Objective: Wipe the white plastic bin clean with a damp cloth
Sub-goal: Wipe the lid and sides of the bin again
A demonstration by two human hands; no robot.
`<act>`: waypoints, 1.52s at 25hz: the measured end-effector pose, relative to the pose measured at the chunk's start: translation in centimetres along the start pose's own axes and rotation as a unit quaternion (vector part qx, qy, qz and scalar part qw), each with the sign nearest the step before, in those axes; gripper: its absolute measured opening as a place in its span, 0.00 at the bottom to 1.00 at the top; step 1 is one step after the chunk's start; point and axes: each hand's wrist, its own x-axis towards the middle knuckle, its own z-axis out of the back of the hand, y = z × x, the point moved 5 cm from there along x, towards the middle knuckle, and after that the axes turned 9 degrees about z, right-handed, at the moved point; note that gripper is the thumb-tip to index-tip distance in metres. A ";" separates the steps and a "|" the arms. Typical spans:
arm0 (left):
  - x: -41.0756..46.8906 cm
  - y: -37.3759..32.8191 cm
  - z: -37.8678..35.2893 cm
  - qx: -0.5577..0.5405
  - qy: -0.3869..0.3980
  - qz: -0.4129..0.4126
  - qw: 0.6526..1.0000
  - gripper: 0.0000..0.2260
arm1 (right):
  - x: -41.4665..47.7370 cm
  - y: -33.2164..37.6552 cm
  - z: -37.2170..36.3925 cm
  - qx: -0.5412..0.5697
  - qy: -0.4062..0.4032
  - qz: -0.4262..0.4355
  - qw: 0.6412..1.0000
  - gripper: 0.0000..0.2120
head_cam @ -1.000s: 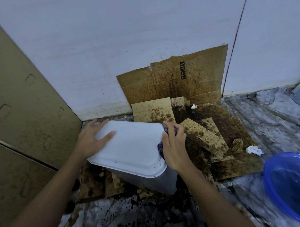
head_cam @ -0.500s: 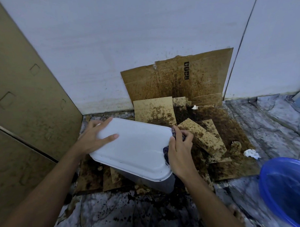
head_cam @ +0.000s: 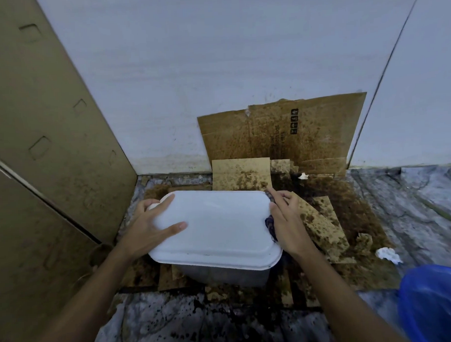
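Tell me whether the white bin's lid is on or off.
On: the white lid covers the bin, left hand pressing its top.

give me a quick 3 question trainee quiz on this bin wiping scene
1. True or false: the left hand rests flat on the white bin.
2. Which hand presses the dark cloth to the bin's side? A) left B) right C) neither
3. Fill in: the basin at lower right is ____ in colour.

Key: 1 true; 2 B, the right hand; 3 blue.
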 end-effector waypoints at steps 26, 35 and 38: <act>-7.7 -0.2 -4.0 0.064 0.000 0.096 0.993 0.53 | 10.3 -1.0 -0.2 -0.063 0.108 0.029 0.992 0.20; -2.3 -3.3 -2.8 0.118 0.036 -0.045 0.991 0.45 | 4.2 -0.9 -0.9 -0.230 -0.063 0.057 0.970 0.22; 0.8 -4.9 -2.1 0.121 0.067 -0.113 0.984 0.34 | 2.1 -0.6 -2.9 -0.232 -0.112 0.008 0.966 0.22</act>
